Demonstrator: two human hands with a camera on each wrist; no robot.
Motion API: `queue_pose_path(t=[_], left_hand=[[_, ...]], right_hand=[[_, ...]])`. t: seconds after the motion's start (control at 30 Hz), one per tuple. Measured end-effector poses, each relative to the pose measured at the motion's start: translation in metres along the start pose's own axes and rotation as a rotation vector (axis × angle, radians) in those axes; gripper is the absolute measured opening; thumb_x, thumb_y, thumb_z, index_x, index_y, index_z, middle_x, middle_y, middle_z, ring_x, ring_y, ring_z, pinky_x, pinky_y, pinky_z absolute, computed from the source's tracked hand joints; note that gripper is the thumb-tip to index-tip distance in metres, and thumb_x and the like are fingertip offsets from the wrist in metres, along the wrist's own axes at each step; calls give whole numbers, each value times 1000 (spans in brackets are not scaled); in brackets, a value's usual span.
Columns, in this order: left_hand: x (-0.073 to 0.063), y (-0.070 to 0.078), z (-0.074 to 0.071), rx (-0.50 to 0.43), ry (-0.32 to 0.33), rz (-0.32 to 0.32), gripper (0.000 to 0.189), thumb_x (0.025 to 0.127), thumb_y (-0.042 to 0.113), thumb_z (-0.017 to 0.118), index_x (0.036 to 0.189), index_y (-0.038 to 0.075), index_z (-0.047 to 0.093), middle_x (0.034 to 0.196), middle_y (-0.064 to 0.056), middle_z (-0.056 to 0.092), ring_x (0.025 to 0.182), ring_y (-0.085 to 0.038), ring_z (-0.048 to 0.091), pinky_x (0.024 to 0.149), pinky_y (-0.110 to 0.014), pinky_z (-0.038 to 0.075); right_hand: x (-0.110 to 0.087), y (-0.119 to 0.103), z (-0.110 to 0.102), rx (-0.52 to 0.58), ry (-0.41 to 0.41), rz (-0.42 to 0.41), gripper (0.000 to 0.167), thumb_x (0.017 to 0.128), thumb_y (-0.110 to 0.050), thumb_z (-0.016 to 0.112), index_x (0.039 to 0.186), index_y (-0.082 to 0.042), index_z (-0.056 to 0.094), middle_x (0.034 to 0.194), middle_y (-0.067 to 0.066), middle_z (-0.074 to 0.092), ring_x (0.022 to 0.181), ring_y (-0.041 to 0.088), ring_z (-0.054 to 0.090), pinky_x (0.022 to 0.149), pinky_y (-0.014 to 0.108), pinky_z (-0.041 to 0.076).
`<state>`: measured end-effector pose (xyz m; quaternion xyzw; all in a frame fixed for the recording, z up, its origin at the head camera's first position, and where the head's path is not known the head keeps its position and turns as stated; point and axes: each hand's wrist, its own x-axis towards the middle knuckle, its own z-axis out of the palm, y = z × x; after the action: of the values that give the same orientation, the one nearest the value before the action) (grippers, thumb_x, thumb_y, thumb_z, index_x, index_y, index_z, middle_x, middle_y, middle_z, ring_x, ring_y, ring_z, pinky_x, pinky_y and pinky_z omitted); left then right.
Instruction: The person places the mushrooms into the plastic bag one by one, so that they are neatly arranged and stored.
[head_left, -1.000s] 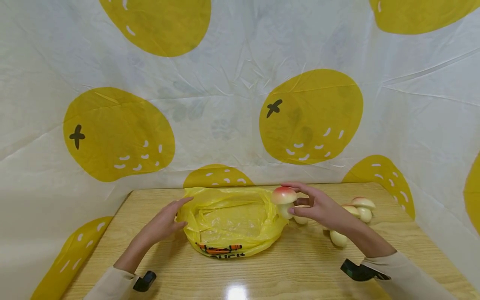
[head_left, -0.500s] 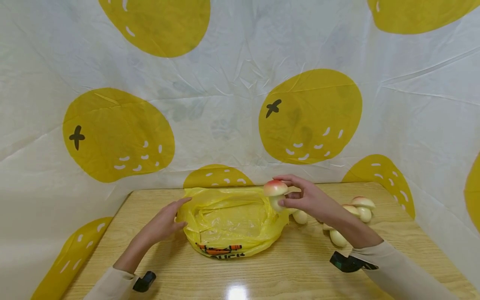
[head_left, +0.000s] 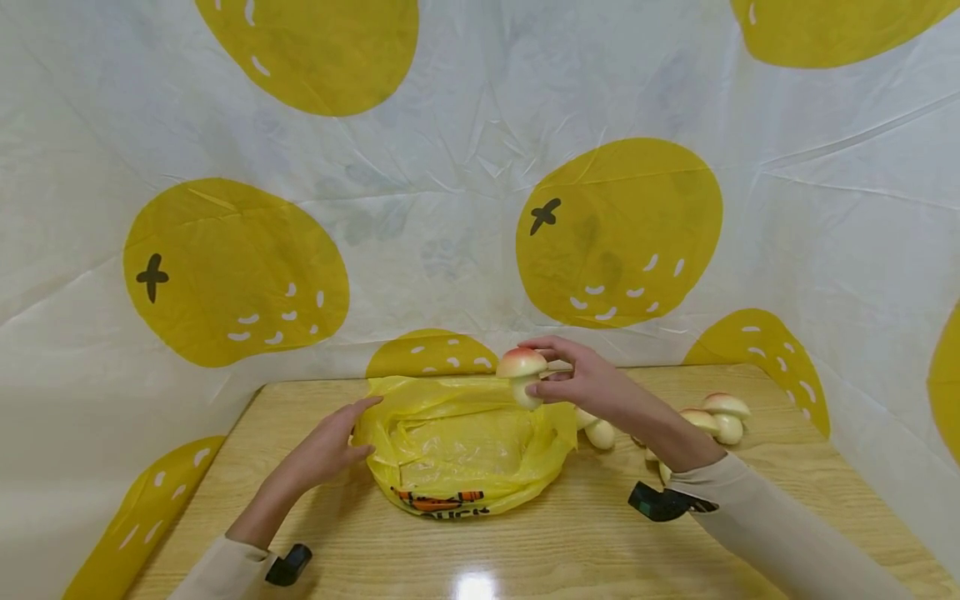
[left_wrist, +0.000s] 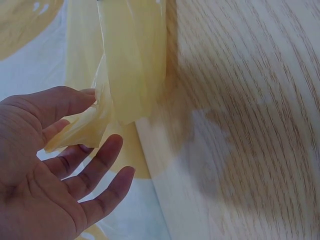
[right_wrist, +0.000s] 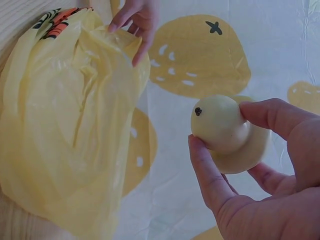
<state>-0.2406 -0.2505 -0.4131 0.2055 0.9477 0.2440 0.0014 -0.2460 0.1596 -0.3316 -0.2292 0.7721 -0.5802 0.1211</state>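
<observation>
My right hand [head_left: 573, 379] holds a toy mushroom [head_left: 522, 367] with a red-tinged cap and pale stem, upright over the bag's far right rim. In the right wrist view, thumb and fingers grip the mushroom [right_wrist: 225, 125], its round stem end facing the camera. A yellow plastic bag [head_left: 465, 492] with an orange and black print stands with its mouth spread open. At its left rim, my left hand [head_left: 326, 446] pinches the plastic; in the left wrist view a fold of the bag [left_wrist: 92, 125] lies between thumb and fingers, the other fingers loosely spread.
Several more toy mushrooms [head_left: 726, 412] lie on the wooden table [head_left: 555, 550] to the right, partly behind the right forearm. Another mushroom [head_left: 598, 433] lies beside the bag's right side. A white cloth [head_left: 450, 275] printed with yellow fruit hangs behind the table.
My right hand has carried the mushroom leftward and a little upward, from beside the bag's right rim to over it. The left hand and bag stay nearly still.
</observation>
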Motion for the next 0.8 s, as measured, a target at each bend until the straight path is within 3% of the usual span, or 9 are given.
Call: queue_pose_path(t=[0.17,0.37,0.8], left_hand=[[0,0,1,5,4,3,73,90,3,75,153,0,39,151,-28,45,137,-48,44,106,-61,43],[-1,1,1,-2,7,0,72,90,3,75,153,0,39,151,-27,46,135,-48,46,103,-60,46],[1,3,-1,7,3,1,72,91,5,74,154,0,39,151,-27,45,135,-48,46,104,-60,45]], right_hand=[[10,-4,5,22,-7,7,63,93,-16,75,150,-15,48,138,17,48,108,25,68,89,37,59],[22,-10,11,12,0,0,62,93,-17,76,149,-16,49,136,18,51,104,26,70,92,44,58],[46,-17,25,107,-81,16,55,94,-14,74,144,-12,51,134,21,49,106,27,68,94,47,57]])
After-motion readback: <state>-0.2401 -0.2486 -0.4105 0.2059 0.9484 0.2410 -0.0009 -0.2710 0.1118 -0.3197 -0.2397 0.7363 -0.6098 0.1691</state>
